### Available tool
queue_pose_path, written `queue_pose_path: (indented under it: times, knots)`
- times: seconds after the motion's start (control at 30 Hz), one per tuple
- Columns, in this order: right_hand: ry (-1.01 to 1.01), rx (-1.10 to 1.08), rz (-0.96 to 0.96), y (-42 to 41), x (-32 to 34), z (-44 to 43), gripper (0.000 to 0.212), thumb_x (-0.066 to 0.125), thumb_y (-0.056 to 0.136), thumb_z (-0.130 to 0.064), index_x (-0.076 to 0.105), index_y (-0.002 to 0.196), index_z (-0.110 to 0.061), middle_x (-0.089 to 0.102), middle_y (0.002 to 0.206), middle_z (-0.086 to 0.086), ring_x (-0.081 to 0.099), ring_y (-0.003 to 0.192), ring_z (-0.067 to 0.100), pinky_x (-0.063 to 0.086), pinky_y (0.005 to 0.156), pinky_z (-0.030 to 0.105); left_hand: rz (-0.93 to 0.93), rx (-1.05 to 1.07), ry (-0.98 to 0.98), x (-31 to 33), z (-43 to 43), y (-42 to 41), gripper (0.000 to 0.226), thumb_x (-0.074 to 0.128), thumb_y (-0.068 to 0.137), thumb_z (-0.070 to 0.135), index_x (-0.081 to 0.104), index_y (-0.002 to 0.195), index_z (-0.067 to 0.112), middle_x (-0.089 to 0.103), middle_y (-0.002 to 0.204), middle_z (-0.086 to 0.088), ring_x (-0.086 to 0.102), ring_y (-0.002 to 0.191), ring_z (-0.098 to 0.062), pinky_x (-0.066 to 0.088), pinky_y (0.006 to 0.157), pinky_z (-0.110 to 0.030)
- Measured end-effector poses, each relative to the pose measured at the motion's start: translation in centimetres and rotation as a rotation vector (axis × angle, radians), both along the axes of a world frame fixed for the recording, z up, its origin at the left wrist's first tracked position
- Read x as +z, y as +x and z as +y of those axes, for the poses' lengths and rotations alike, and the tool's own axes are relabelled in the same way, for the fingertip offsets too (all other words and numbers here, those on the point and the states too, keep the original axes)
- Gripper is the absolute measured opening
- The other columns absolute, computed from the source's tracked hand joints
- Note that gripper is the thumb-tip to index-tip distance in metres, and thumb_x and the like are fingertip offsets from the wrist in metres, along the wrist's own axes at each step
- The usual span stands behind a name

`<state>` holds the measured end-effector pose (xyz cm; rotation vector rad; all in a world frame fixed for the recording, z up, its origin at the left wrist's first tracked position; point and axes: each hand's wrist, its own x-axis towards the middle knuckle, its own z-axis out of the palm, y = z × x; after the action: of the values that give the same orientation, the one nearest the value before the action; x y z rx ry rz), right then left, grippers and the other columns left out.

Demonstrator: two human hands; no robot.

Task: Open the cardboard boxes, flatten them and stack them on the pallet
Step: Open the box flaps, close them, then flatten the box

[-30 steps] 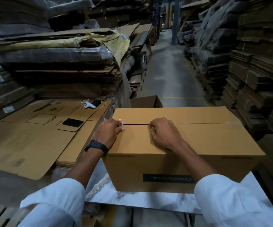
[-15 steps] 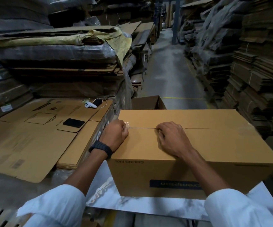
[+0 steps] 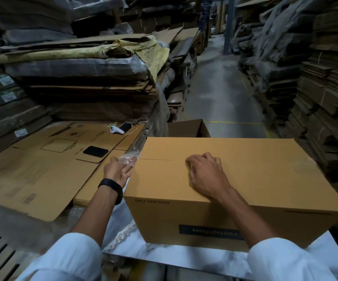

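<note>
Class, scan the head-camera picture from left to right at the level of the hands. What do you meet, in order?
black phone → left hand, pinching clear tape → right hand on the box → stacked cardboard at the right edge

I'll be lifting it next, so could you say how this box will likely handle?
The box looks stiff: straight edges, no dent under the resting right hand. Wide and low, it probably won't tip. With the left hand holding loose tape, its flaps may open.
</note>
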<state>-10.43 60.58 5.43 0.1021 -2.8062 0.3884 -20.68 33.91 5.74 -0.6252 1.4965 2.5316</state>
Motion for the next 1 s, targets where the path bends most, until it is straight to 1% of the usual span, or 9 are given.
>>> queue_pose_path:
  times: [0.13, 0.27, 0.4, 0.47, 0.53, 0.63, 0.77, 0.87, 1.0]
  knots:
    - [0.005, 0.007, -0.001, -0.1, -0.1, 0.1, 0.033, 0.043, 0.094, -0.025, 0.061, 0.122, -0.025, 0.062, 0.13, -0.009, 0.046, 0.112, 0.018, 0.035, 0.097, 0.042, -0.145, 0.017, 0.175, -1.0, -1.3, -0.7, 0.041, 0.027, 0.099, 0.0, 0.04, 0.135, -0.015, 0.065, 0.12, -0.028, 0.067, 0.116, -0.026, 0.062, 0.065, -0.038]
    - [0.002, 0.016, 0.0, -0.1, -0.2, 0.2, 0.032, 0.044, 0.094, -0.026, 0.061, 0.121, -0.025, 0.063, 0.129, -0.009, 0.046, 0.111, 0.017, 0.035, 0.096, 0.042, -0.217, 0.085, 0.284, -0.8, -1.0, 0.2, 0.019, 0.036, 0.105, 0.011, 0.048, 0.111, -0.003, 0.058, 0.129, -0.028, 0.061, 0.12, -0.037, 0.054, 0.089, -0.049]
    - [-0.014, 0.015, 0.005, -0.1, -0.1, 0.3, 0.032, 0.042, 0.094, -0.026, 0.062, 0.119, -0.025, 0.064, 0.127, -0.009, 0.046, 0.11, 0.018, 0.035, 0.095, 0.042, -0.211, 0.173, 0.425, -0.7, -2.3, -0.2, 0.047, 0.042, 0.104, 0.023, 0.039, 0.145, 0.001, 0.051, 0.141, -0.031, 0.056, 0.125, -0.045, 0.049, 0.102, -0.055]
    - [-0.014, 0.004, 0.011, 0.1, -0.1, 0.4, 0.032, 0.043, 0.093, -0.026, 0.063, 0.118, -0.025, 0.064, 0.126, -0.009, 0.046, 0.109, 0.018, 0.035, 0.094, 0.043, -0.13, 0.285, 0.042, 0.8, -1.3, 0.2, 0.04, 0.048, 0.1, 0.023, 0.052, 0.136, 0.007, 0.061, 0.131, -0.022, 0.064, 0.109, -0.035, 0.057, 0.088, -0.046]
    - [-0.014, 0.002, 0.019, 0.3, -0.1, 0.3, 0.032, 0.044, 0.092, -0.026, 0.063, 0.118, -0.024, 0.065, 0.124, -0.008, 0.046, 0.109, 0.019, 0.036, 0.094, 0.043, 0.149, 0.358, -0.658, 2.8, 1.4, 1.4, 0.026, 0.054, 0.099, 0.023, 0.062, 0.121, 0.012, 0.066, 0.119, -0.008, 0.062, 0.099, -0.022, 0.051, 0.077, -0.031]
    - [-0.048, 0.036, 0.026, 0.4, 0.3, 0.3, 0.031, 0.043, 0.095, -0.026, 0.064, 0.118, -0.022, 0.066, 0.122, -0.005, 0.048, 0.109, 0.019, 0.037, 0.097, 0.044, 0.733, 0.033, -1.211, 4.8, 7.3, 4.6, 0.019, 0.056, 0.1, 0.022, 0.062, 0.117, 0.021, 0.062, 0.117, 0.001, 0.055, 0.102, -0.012, 0.044, 0.081, -0.022]
    - [-0.095, -0.015, 0.077, 1.1, 0.6, 3.2, 0.033, 0.049, 0.092, -0.023, 0.065, 0.121, -0.02, 0.068, 0.12, -0.001, 0.052, 0.114, 0.02, 0.037, 0.104, 0.041, 1.003, -0.732, -1.391, 2.6, 15.4, 7.2, 0.035, 0.042, 0.105, 0.032, 0.048, 0.14, 0.03, 0.054, 0.14, 0.008, 0.049, 0.128, -0.013, 0.037, 0.115, -0.044]
    - [0.002, -0.196, 0.116, 2.9, 0.7, 8.2, 0.038, 0.057, 0.081, -0.028, 0.069, 0.117, -0.024, 0.069, 0.118, -0.003, 0.052, 0.114, 0.02, 0.034, 0.102, 0.039, 1.074, -0.917, -1.467, 0.8, 20.5, 8.3, 0.052, 0.022, 0.109, 0.043, 0.025, 0.157, 0.024, 0.035, 0.161, 0.0, 0.026, 0.151, -0.017, 0.011, 0.126, -0.046]
    - [-0.005, -0.481, 0.222, 7.7, 0.3, 16.1, 0.031, 0.06, 0.091, -0.032, 0.068, 0.118, -0.019, 0.069, 0.121, 0.002, 0.052, 0.113, 0.026, 0.036, 0.1, 0.044, 1.141, -1.045, -1.71, 0.0, 25.4, 9.1, 0.07, 0.015, 0.105, 0.057, 0.01, 0.162, 0.016, 0.006, 0.17, 0.0, 0.002, 0.156, -0.015, 0.002, 0.126, -0.044]
